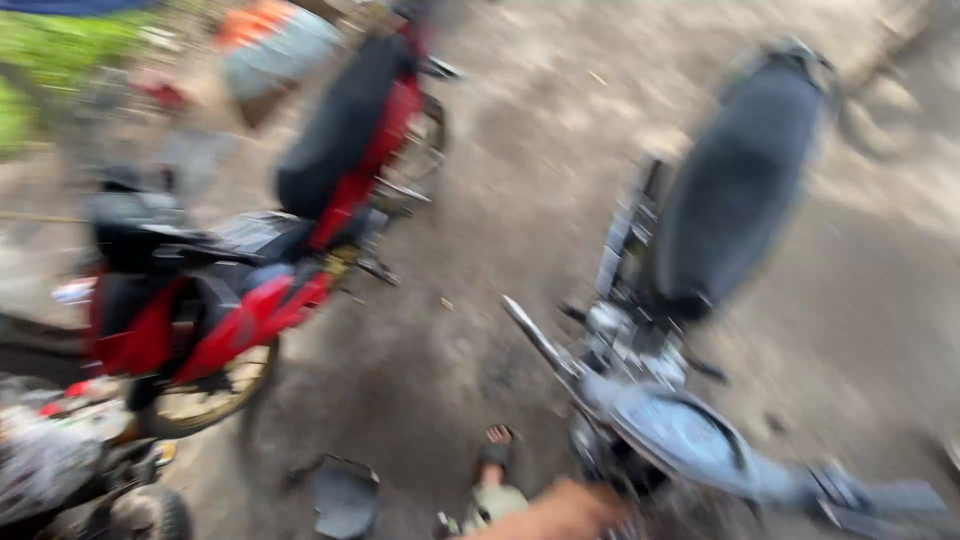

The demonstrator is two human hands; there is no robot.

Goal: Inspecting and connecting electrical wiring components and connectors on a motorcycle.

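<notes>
Heavy motion blur, head view looking down on a dirt yard [480,200]. One bare arm [555,510] enters at the bottom edge, reaching toward the grey motorbike [690,280]; the hand itself is smeared and partly hidden by the bike's front, so cannot tell if it is open, clenched or gripping anything. Cannot tell which arm it is either. The other hand is out of frame.

The grey motorbike stands right of centre, black seat [735,180] pointing to the top right corner of the yard, engine [630,340] exposed with the side covers off, grey front panel [690,440] near the bottom edge just beside the arm. The handlebar [880,495] runs into the bottom right corner.

A sandalled foot [495,450] is on the ground just left of the arm. A dark plastic panel [345,495] lies on the dirt further left, near the bottom edge.

The red motorbike [260,260] stands at left, black seat [335,130] toward the top, yellowish front wheel [205,395] low. More blurred bike parts [60,470] fill the bottom left corner. Green patch [50,60] at top left corner; an orange and grey shape [270,40] at the top edge, too blurred to identify. No labels or signs are readable.
</notes>
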